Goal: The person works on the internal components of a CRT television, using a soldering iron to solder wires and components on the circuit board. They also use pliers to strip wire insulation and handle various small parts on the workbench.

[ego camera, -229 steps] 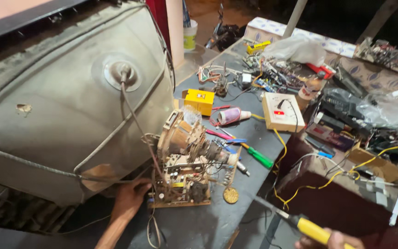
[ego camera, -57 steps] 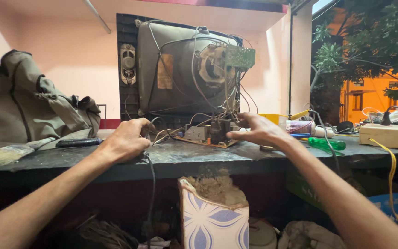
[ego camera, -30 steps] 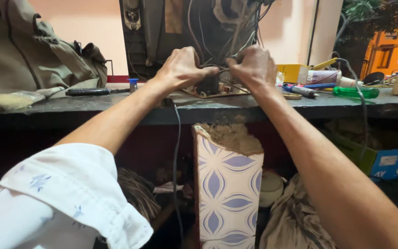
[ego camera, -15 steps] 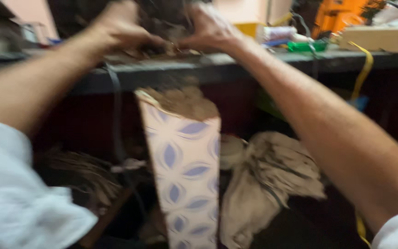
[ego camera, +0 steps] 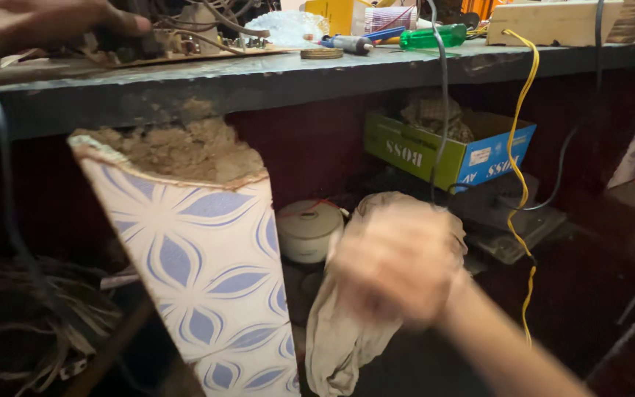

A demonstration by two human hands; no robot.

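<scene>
My left hand is up top left, fingers resting flat on the circuit board at the edge of the workbench, not really gripping it. Below that is a blue-flowered tile propping the bench. My right hand is blurry in front of a beige cloth, can't tell if it's open or closed

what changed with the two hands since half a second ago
The right hand has let go of the circuit board and dropped below the bench, blurred in front of the crumpled cloth; it appears empty. The left hand stays up on the board. The patterned tile still leans under the bench.
</scene>
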